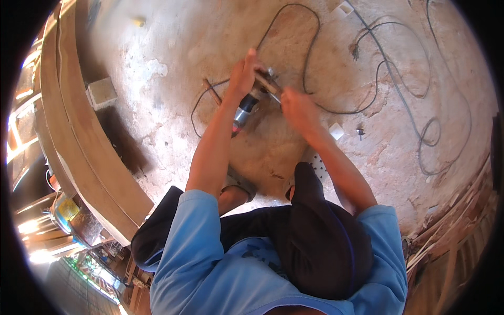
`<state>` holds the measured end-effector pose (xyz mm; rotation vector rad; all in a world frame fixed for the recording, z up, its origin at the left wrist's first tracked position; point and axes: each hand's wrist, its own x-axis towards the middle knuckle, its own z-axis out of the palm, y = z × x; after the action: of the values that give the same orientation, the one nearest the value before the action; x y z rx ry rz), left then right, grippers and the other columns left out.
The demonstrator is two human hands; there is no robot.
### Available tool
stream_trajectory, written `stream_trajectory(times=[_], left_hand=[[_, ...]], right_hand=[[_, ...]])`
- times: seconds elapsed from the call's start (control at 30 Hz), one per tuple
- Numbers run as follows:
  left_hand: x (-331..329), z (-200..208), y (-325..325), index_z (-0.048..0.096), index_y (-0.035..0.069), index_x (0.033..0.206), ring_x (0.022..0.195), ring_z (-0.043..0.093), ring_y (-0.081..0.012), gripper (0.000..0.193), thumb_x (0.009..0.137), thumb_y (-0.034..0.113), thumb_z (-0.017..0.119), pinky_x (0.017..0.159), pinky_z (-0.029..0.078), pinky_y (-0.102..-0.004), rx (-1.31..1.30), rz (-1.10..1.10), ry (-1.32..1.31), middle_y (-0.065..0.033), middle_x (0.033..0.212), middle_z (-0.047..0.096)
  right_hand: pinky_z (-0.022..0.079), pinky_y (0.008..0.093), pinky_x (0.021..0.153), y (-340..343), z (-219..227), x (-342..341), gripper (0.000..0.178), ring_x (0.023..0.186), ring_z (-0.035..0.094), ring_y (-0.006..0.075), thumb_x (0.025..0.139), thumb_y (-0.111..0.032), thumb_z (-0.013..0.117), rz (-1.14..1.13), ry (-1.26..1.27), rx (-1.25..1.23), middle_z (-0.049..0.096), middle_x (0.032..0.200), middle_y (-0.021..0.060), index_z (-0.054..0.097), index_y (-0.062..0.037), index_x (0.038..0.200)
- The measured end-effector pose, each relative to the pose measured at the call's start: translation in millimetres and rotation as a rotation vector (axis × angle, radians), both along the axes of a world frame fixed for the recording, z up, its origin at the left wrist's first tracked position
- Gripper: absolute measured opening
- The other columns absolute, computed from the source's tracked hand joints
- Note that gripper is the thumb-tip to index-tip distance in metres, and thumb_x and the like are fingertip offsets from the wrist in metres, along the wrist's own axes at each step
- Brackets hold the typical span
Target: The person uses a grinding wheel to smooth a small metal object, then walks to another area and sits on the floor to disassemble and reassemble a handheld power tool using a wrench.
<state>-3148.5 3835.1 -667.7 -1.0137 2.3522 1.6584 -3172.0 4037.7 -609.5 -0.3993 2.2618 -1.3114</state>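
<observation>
Down on the bare floor (173, 79), just ahead of the crouching person's feet, a power tool (243, 112) lies between the two arms, dark and silver with a red end. From where I stand its long axis slants: the red end points back toward the person's left, the dark end reaches forward and a little right, up to the hands. The left forearm passes right beside it, so the left hand (243, 77) is the nearer one; the right hand (300, 111) comes in from the other side, a little closer to the body.

A brown bar (269, 84) bridges the gap at the tool's forward end, sloping from the left fingers down to the right fist. The right grip looks closed about that bar's lower end, with a thin bright strip of metal (276, 99) showing just beside it. The left grip is bent over the upper end, one finger pointing forward; blur and the wrist hide whether it pinches the bar or only steadies it, so I cannot tell.

Beside the left forearm rests a short wooden stick (212, 92). Off past the right wrist lie a white square (336, 131) and a small dark metal piece (360, 133).
</observation>
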Motion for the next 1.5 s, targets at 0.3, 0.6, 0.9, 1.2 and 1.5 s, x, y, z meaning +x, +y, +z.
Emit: stream_trajectory(times=[0.3,0.6,0.9,1.2,1.5], left_hand=[[0.2,2.1,-1.9,0.075,-0.006,0.09,0.095,0.063,-0.0236,0.095,0.099,0.074,0.023,0.095,0.043,-0.0342,0.025,-0.046,-0.006,-0.0147,0.088,0.072],[1.6,-3.7,-0.7,0.075,-0.002,0.08,0.088,0.066,-0.0274,0.088,0.099,0.069,0.026,0.088,0.046,-0.0372,-0.031,-0.062,0.033,-0.0149,0.084,0.073],[1.4,-4.5,-0.6,0.072,-0.003,0.086,0.086,0.067,-0.0265,0.086,0.098,0.07,0.029,0.084,0.047,-0.0365,-0.011,0.015,0.015,-0.0162,0.083,0.072],[-0.5,-1.8,0.5,0.076,0.0,0.077,0.085,0.066,-0.0307,0.09,0.099,0.069,0.022,0.086,0.046,-0.0387,-0.05,-0.042,0.034,-0.0142,0.083,0.073],[5.7,-10.6,-1.4,0.075,-0.002,0.081,0.084,0.066,-0.0304,0.087,0.1,0.067,0.025,0.084,0.047,-0.0385,0.039,-0.064,0.009,-0.0163,0.082,0.073]], right_hand=[[0.048,0.0502,0.059,-0.1,-2.1,-2.6,0.02,0.068,0.064,0.0438,0.099,-0.019,0.053,0.066,0.111,0.034,0.064,0.072,0.0243,0.061,-0.0017,0.097],[0.049,0.0527,0.066,2.9,-2.9,4.4,0.019,0.076,0.064,0.0468,0.099,-0.02,0.051,0.027,-0.064,0.095,0.066,0.082,0.0255,0.059,-0.0032,0.1],[0.05,0.0491,0.064,1.6,-8.8,6.1,0.024,0.071,0.066,0.0412,0.101,-0.025,0.049,0.042,0.063,0.023,0.064,0.072,0.0219,0.064,-0.0078,0.108],[0.047,0.0477,0.059,1.1,-6.4,-1.5,0.023,0.063,0.063,0.0405,0.101,-0.023,0.05,0.044,0.074,0.023,0.062,0.07,0.021,0.064,-0.0059,0.107],[0.048,0.0519,0.064,4.0,-6.9,8.4,0.022,0.076,0.064,0.0473,0.1,-0.023,0.05,-0.024,-0.08,-0.02,0.065,0.08,0.0243,0.061,-0.0052,0.105]])
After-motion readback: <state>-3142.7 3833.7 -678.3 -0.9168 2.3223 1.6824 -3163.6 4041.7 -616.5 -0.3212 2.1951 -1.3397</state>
